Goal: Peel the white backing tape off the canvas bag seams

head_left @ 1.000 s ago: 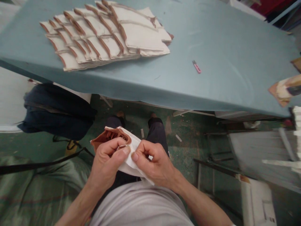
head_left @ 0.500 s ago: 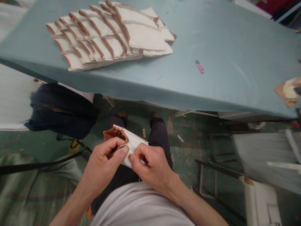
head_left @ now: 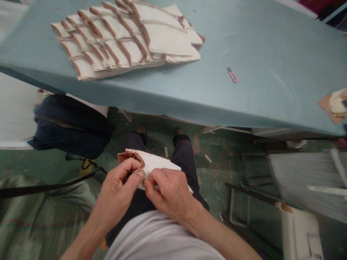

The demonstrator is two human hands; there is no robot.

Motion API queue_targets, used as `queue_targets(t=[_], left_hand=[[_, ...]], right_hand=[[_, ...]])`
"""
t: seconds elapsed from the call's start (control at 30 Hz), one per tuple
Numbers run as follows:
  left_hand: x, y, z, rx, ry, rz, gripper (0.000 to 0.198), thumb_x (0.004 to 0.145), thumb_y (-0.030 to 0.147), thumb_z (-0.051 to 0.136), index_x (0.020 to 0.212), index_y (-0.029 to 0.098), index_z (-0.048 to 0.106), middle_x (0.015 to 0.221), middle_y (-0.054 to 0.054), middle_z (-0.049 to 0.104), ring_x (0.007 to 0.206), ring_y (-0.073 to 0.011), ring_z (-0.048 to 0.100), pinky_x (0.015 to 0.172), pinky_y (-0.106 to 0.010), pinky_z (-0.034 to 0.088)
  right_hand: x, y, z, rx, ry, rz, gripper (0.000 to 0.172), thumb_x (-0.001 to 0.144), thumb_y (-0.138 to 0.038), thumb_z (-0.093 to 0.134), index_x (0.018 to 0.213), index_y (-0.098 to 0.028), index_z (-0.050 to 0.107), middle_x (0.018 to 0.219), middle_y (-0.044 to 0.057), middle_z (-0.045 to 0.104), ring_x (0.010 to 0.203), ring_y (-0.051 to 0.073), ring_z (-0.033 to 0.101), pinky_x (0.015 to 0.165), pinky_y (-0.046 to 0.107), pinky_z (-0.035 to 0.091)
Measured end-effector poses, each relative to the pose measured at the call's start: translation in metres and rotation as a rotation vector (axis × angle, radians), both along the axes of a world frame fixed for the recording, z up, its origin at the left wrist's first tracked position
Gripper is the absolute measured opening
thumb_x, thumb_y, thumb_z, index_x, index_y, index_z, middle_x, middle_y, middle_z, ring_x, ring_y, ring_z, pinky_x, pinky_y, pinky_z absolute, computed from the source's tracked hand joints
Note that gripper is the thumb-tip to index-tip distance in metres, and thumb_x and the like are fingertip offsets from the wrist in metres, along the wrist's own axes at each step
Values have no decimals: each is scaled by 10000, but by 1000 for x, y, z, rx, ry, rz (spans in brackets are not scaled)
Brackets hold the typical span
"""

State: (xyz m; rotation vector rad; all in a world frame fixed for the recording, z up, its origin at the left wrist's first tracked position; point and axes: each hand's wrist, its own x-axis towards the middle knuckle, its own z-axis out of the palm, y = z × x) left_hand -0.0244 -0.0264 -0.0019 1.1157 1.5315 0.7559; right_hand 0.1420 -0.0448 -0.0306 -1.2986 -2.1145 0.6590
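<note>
A white fabric pouch [head_left: 159,163] with brown lining at its open end is held over my lap. My left hand [head_left: 119,184] pinches its brown-lined edge between thumb and fingers. Close beside it, my right hand [head_left: 168,191] grips the white cloth near the same edge, fingers curled in. The fingertips of both hands almost meet, and what lies right between them is hidden. On the table, a stack of similar white pouches [head_left: 168,39] with brown edges lies in overlapping rows.
The blue-covered table [head_left: 260,72] spans the far side. A pink-handled cutter [head_left: 232,75] lies on it. To the left are a dark blue bag [head_left: 70,122] and a green sack [head_left: 40,216]. A metal frame [head_left: 252,195] stands at the right.
The pouch has turned flatter, and more of its white side shows to the right. Both hands have shifted slightly left, still gripping it.
</note>
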Motion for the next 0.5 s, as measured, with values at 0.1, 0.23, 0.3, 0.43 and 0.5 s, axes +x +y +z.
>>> queue_targets(t=[0.1,0.23,0.3,0.43,0.5], left_hand=[[5,-3,-8,-123,-151,130,234,701,374,691,610,213,548,589,50,489,539,-115,411,507,-224,357],[14,-5,-17,-282,-410,353,331,591,342,756,569,221,449,510,92,423,451,-69,318,424,-186,283],[17,-5,-17,-311,-476,402,371,557,320,782,553,217,426,499,97,425,440,-57,315,413,-172,281],[19,-4,-19,-324,-511,446,417,534,302,793,545,219,384,493,103,411,434,-48,311,400,-162,294],[20,-3,-22,-310,-509,464,420,534,299,775,553,222,363,514,105,406,443,-44,315,407,-157,306]], right_hand=[[-3,0,-1,-8,-18,27,308,1060,-265,463,759,-229,516,621,-12,651,543,125,583,598,277,334],[-8,0,-1,-87,4,57,276,1050,-275,469,783,-231,518,644,-7,665,561,134,592,600,278,340],[-8,1,-2,-161,21,65,257,1037,-278,491,784,-234,510,657,-8,670,574,137,601,605,277,342],[-8,2,-5,-280,57,65,230,1012,-272,531,786,-236,513,678,-10,680,598,140,612,621,277,340],[-9,3,-7,-313,62,53,215,998,-267,555,787,-236,527,684,-14,681,600,137,604,621,280,326]])
